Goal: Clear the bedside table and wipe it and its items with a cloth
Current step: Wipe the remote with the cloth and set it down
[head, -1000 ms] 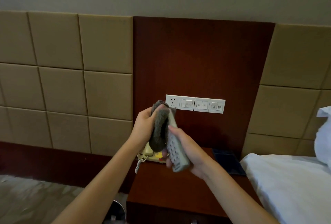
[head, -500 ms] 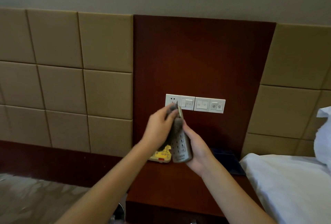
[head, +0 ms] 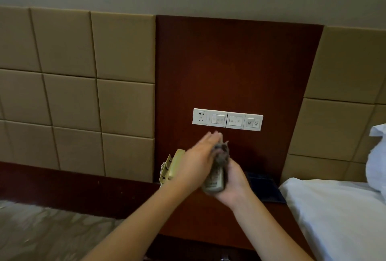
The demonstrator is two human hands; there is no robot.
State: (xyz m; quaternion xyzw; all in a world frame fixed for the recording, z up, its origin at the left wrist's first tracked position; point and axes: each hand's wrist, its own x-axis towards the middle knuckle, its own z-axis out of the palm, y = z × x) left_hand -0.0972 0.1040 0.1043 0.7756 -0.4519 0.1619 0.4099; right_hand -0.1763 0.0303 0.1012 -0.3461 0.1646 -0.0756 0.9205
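Remote control [head: 214, 181] is off the table, held in the air at 6 o'clock from the switch plate [head: 227, 119], long axis roughly upright and button face towards the camera. Only its lower half shows.

Right hand [head: 234, 183] cradles it from 4 o'clock, fingers wrapped round the back: a firm grip on the remote.

Grey cloth [head: 221, 153] covers the remote's top end, bunched between it and my view of the left palm. Left hand [head: 196, 162] comes in from 8 o'clock, fingers stretched out flat towards 1 o'clock and pressing the cloth onto the remote. It is motion-blurred, and I see no curl in the fingers.

Bedside table [head: 188, 223], dark red wood, sits under both forearms. On it, a beige telephone [head: 171, 166] lies at 9 o'clock from the hands, with its coiled cord at the table's left edge. A dark flat folder [head: 265, 189] lies at 3 o'clock, against the back.

Wood wall panel [head: 240, 68] carries the switch plate. Tan padded panels [head: 73, 72] flank it. White bed sheet [head: 334, 219] is at 4 o'clock, and the pillow [head: 378, 156] at 3 o'clock on the frame edge. Patterned carpet [head: 41, 229] is at 8 o'clock.
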